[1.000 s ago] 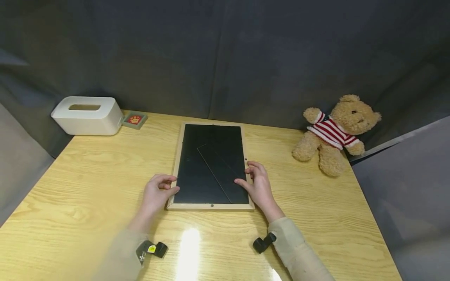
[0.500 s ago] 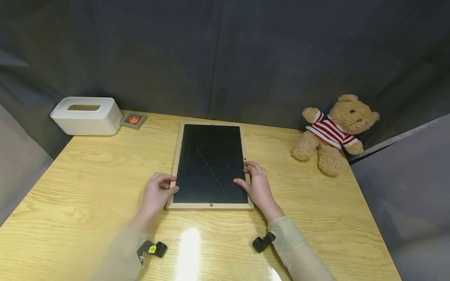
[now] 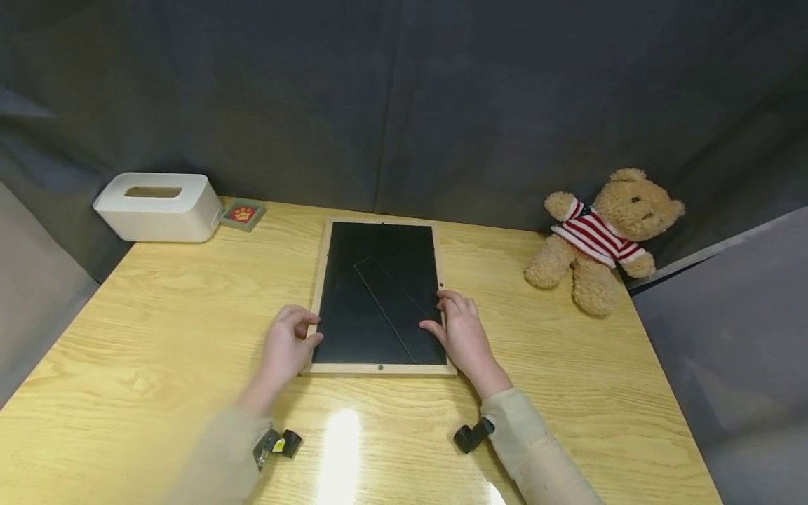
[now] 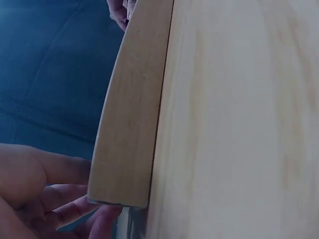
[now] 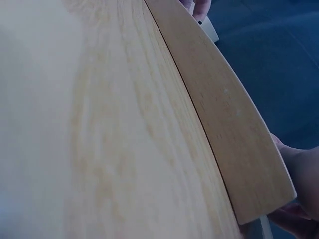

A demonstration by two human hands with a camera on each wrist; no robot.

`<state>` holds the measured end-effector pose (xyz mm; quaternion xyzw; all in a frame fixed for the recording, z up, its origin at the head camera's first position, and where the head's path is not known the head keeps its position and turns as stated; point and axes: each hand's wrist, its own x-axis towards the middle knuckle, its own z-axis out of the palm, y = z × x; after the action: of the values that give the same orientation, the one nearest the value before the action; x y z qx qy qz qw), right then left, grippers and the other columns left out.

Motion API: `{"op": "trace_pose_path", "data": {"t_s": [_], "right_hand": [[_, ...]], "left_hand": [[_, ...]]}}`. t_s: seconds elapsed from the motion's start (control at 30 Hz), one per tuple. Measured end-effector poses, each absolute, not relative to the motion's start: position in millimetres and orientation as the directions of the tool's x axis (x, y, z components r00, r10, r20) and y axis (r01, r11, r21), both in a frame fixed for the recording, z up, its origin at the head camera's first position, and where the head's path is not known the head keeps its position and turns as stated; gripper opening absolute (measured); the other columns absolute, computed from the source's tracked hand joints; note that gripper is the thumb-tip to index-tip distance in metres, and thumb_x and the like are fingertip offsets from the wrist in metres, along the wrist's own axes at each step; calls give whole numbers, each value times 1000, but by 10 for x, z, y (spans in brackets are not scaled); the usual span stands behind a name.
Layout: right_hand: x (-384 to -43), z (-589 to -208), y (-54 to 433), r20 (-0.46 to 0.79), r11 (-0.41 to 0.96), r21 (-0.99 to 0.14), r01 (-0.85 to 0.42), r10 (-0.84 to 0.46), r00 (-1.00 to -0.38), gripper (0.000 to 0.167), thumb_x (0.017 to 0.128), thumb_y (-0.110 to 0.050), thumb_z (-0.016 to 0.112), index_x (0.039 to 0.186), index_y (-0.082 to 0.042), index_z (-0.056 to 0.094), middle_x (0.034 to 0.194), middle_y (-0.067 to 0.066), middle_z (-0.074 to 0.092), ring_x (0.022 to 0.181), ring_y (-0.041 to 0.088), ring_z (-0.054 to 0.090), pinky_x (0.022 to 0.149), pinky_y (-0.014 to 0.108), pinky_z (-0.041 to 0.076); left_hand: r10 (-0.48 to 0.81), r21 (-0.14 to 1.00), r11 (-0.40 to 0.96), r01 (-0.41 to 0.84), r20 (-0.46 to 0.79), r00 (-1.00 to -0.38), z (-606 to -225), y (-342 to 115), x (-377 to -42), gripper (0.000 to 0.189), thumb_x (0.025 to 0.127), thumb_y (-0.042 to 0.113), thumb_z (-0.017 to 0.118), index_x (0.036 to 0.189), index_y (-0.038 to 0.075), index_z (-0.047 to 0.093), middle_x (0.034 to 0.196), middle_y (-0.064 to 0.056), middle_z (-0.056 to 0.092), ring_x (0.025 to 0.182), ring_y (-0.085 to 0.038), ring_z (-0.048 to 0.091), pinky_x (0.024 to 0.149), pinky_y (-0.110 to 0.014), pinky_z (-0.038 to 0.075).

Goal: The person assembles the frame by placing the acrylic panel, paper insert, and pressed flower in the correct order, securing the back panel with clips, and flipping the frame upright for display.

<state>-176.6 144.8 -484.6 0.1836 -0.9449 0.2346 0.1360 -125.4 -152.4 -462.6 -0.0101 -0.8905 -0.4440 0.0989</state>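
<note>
A picture frame (image 3: 380, 294) lies back side up on the wooden table, with a pale wood border and a black back panel. A long slanted outline, like a folded stand, shows on the panel. My left hand (image 3: 287, 344) grips the lower left border, its thumb at the panel's edge and the fingers curled at the side. Opposite it, my right hand (image 3: 463, 333) holds the right border, thumb over the black panel, fingertips at the outer edge. Both wrist views show the frame's wooden side (image 4: 132, 109) close up, with fingers (image 4: 65, 169) partly hidden behind it.
A white tissue box (image 3: 158, 210) stands at the back left, beside a small grey square with a red centre (image 3: 243, 214). At the back right sits a teddy bear (image 3: 596, 242) in a striped shirt. Dark curtain (image 3: 379, 105) hangs behind the table (image 3: 562, 393).
The picture frame stays in place on the table. My left wrist has turned slightly and its fingers have shifted a little at the border. The right fingers have shifted slightly along the edge.
</note>
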Motion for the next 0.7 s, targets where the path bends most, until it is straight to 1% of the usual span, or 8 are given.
{"op": "trace_pose_path", "data": {"t_s": [0.13, 0.23, 0.3, 0.37, 0.43, 0.53, 0.63, 0.7], "right_hand": [[-1768, -4822, 1460, 343, 813, -411, -412, -281, -896, 43, 82, -33, 74, 101, 4, 61, 130, 16, 52, 115, 33, 46, 98, 41, 43], [-1769, -4820, 1460, 330, 802, -448, -394, -261, -907, 44, 81, -32, 75, 100, 4, 61, 130, 18, 51, 119, 33, 45, 100, 42, 41], [-1773, -4831, 1457, 319, 795, -469, -384, -252, -913, 43, 80, -32, 76, 98, 3, 60, 130, 18, 51, 120, 33, 44, 101, 43, 40], [-1776, -4843, 1454, 316, 781, -500, -374, -238, -919, 41, 80, -30, 77, 96, 3, 59, 130, 19, 50, 121, 34, 43, 102, 44, 40], [-1785, -4857, 1457, 310, 756, -544, -363, -221, -925, 41, 78, -27, 79, 96, 3, 57, 129, 20, 49, 117, 34, 45, 99, 44, 41], [-1799, -4866, 1466, 275, 681, -656, -325, -185, -943, 48, 77, -20, 81, 104, 6, 51, 121, 22, 46, 103, 33, 47, 88, 43, 45], [-1812, -4868, 1480, 192, 605, -758, -242, -147, -970, 62, 77, -18, 81, 120, 7, 44, 116, 21, 43, 95, 30, 46, 83, 40, 46], [-1820, -4869, 1492, 137, 578, -795, -186, -128, -982, 70, 78, -19, 80, 129, 6, 39, 118, 21, 43, 101, 30, 48, 89, 41, 46]], "left_hand": [[-68, 790, 607, 86, 160, -985, -4642, -1570, -1289, 19, 77, -5, 75, 95, -5, 69, 102, -15, 58, 78, -26, 57, 67, -30, 48], [-99, 832, 555, 18, 87, -991, -4672, -1653, -1345, 15, 82, 1, 73, 96, -2, 71, 98, -14, 63, 78, -24, 61, 64, -25, 50], [-124, 868, 493, -52, 11, -992, -4683, -1710, -1391, 18, 86, 5, 70, 103, -2, 70, 99, -15, 66, 78, -22, 63, 63, -24, 51], [-133, 895, 430, -119, -67, -989, -4685, -1754, -1437, 27, 89, 9, 67, 114, -2, 66, 101, -19, 66, 76, -20, 63, 62, -23, 52], [-120, 905, 390, -171, -134, -984, -4680, -1777, -1480, 35, 91, 12, 65, 122, -4, 60, 106, -22, 65, 74, -18, 62, 62, -24, 53], [-72, 901, 376, -216, -204, -976, -4675, -1786, -1529, 42, 92, 14, 63, 128, -7, 55, 108, -22, 65, 70, -14, 60, 59, -25, 53], [-51, 906, 334, -260, -258, -965, -4675, -1797, -1578, 43, 92, 13, 62, 128, -8, 55, 93, -16, 68, 65, -10, 56, 53, -23, 50], [-34, 911, 292, -292, -295, -955, -4675, -1818, -1612, 44, 91, 13, 64, 129, -8, 54, 81, -8, 66, 60, -9, 54, 50, -22, 46]]}}
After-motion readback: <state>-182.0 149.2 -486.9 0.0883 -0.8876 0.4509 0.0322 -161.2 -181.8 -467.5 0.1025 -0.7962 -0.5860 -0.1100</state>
